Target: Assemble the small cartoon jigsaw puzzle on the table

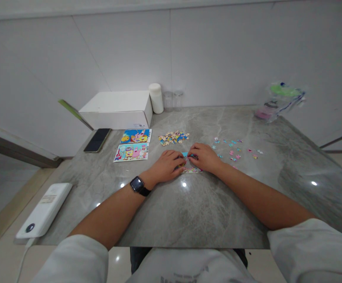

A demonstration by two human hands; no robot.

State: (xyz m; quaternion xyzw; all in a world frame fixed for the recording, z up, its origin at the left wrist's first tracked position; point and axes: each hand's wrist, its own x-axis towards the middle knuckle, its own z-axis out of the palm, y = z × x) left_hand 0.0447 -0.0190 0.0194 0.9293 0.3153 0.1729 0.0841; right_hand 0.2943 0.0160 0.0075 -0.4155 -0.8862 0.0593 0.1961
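Observation:
Both of my hands rest on a small, partly joined jigsaw puzzle [192, 169] in the middle of the grey marble table [188, 212]. My left hand [167, 166], with a black watch on its wrist, presses the puzzle's left side. My right hand [204, 156] has its fingertips on the top edge, pinching at a small blue piece [185, 154]. A heap of loose pieces [173, 137] lies just beyond the hands. Scattered single pieces [235, 150] lie to the right of my right hand.
Two cartoon picture cards [136, 136] [131, 152] lie left of the puzzle, beside a black phone [97, 140]. A white box [117, 109], a white bottle [156, 98] and two small jars [173, 100] stand at the back. A plastic bag [278, 101] sits far right, a white power bank [45, 209] near left.

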